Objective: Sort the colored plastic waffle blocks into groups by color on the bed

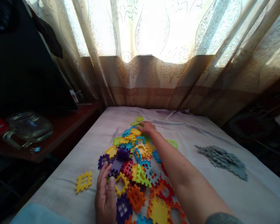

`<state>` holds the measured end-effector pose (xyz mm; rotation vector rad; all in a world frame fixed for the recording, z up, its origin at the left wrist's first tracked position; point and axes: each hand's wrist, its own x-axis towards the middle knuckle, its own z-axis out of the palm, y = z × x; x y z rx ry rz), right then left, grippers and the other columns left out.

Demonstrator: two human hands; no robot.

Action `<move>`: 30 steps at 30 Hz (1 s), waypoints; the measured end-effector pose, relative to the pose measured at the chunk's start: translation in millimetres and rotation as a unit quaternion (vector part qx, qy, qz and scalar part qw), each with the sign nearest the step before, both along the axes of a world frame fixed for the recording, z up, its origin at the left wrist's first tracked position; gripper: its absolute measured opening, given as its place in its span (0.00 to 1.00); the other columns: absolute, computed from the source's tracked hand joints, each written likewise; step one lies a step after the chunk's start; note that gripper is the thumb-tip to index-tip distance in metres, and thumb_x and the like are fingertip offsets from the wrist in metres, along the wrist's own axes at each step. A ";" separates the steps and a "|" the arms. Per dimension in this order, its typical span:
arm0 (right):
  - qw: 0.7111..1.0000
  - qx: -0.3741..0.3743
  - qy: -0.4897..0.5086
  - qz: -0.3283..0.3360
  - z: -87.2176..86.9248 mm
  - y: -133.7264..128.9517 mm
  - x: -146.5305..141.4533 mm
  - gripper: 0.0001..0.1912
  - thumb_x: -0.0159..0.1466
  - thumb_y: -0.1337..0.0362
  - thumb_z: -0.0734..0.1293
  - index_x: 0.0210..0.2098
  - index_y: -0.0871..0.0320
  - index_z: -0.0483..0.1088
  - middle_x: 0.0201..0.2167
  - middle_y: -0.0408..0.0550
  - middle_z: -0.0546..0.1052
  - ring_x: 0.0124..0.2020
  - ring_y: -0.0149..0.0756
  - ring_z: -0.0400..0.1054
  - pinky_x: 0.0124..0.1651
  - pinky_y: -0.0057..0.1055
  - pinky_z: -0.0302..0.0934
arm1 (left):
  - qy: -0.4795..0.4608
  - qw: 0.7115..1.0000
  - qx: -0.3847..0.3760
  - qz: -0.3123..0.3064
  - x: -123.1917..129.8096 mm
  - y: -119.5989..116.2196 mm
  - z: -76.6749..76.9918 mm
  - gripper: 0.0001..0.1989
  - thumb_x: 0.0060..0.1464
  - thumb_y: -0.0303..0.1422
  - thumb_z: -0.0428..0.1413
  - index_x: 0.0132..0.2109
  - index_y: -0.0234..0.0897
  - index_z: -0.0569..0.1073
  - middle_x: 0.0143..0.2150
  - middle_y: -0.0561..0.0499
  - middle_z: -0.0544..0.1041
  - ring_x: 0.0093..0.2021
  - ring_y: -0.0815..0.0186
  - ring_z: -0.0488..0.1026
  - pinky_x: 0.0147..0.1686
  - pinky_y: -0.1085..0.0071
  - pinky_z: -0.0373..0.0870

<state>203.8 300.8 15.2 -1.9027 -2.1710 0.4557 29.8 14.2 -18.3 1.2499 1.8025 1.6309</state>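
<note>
A long heap of colourful plastic interlocking tiles with notched edges covers the bed sheet in front of me. My left hand (pixel 105 193) lies at the heap's near left side, thumb and fingers apart, holding nothing. Its fingertips are close to a dark purple window tile (pixel 103 161), and a yellow tile with a round hole (pixel 121 184) is right of the thumb. Stretched across the heap, my right hand (pixel 146 127) is at the far end, fingers extended over green tiles (pixel 134 123). Whether its fingertips grip one is too small to make out. My right forearm hides part of the heap.
A yellow window tile (pixel 83 182) lies alone at left. Grey tiles (pixel 224 160) form a separate pile at right. On the left, a brown desk (pixel 84 113) carries a dark screen (pixel 25 68), a glass jug (pixel 29 127) and a blue binder clip (pixel 35 149). Curtains (pixel 151 74) hang behind the bed.
</note>
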 end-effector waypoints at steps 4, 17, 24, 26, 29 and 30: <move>0.999 0.015 0.001 0.038 -0.8 -27.0 0.6 0.24 0.66 0.47 0.58 0.56 0.47 0.71 0.60 0.47 0.69 0.62 0.48 0.59 0.62 0.46 0.54 | -0.005 1.000 0.008 -0.001 0.6 1.2 3.5 0.22 0.60 0.46 0.48 0.54 0.41 0.72 0.64 0.45 0.66 0.66 0.57 0.59 0.65 0.59 0.56; 0.991 0.105 0.023 0.076 11.2 -113.5 35.7 0.24 0.67 0.68 0.54 0.59 0.49 0.68 0.59 0.42 0.71 0.60 0.35 0.63 0.61 0.32 0.56 | 0.004 0.999 0.035 -0.014 -1.4 6.4 5.6 0.20 0.59 0.46 0.48 0.52 0.40 0.73 0.63 0.45 0.67 0.66 0.56 0.59 0.66 0.59 0.53; 0.995 0.068 -0.071 0.008 3.6 -97.3 85.5 0.27 0.60 0.74 0.57 0.55 0.50 0.72 0.54 0.47 0.75 0.56 0.45 0.65 0.56 0.39 0.59 | 0.001 0.999 0.043 -0.013 -1.2 7.5 4.2 0.21 0.59 0.47 0.48 0.51 0.40 0.73 0.62 0.44 0.68 0.66 0.56 0.59 0.67 0.59 0.53; 0.994 0.061 -0.086 -0.002 1.4 -98.6 89.0 0.23 0.61 0.70 0.59 0.52 0.50 0.73 0.51 0.49 0.76 0.54 0.46 0.67 0.54 0.38 0.59 | 0.006 0.999 0.039 -0.017 -0.7 7.0 6.1 0.21 0.60 0.47 0.47 0.51 0.39 0.73 0.62 0.44 0.68 0.66 0.56 0.59 0.66 0.60 0.53; 0.993 0.059 -0.100 -0.021 3.4 -103.1 93.3 0.17 0.62 0.64 0.62 0.48 0.52 0.75 0.47 0.51 0.77 0.51 0.45 0.68 0.51 0.36 0.59 | 0.015 0.999 0.040 -0.023 -0.4 7.0 7.9 0.21 0.61 0.46 0.47 0.52 0.39 0.72 0.62 0.44 0.68 0.66 0.57 0.60 0.66 0.61 0.54; 0.992 0.063 -0.102 -0.028 5.1 -105.8 95.4 0.16 0.63 0.63 0.63 0.48 0.52 0.75 0.47 0.51 0.77 0.50 0.44 0.69 0.50 0.35 0.59 | 0.017 0.999 0.042 -0.023 -0.6 7.4 7.6 0.21 0.61 0.46 0.47 0.52 0.39 0.73 0.62 0.44 0.68 0.66 0.57 0.60 0.66 0.61 0.54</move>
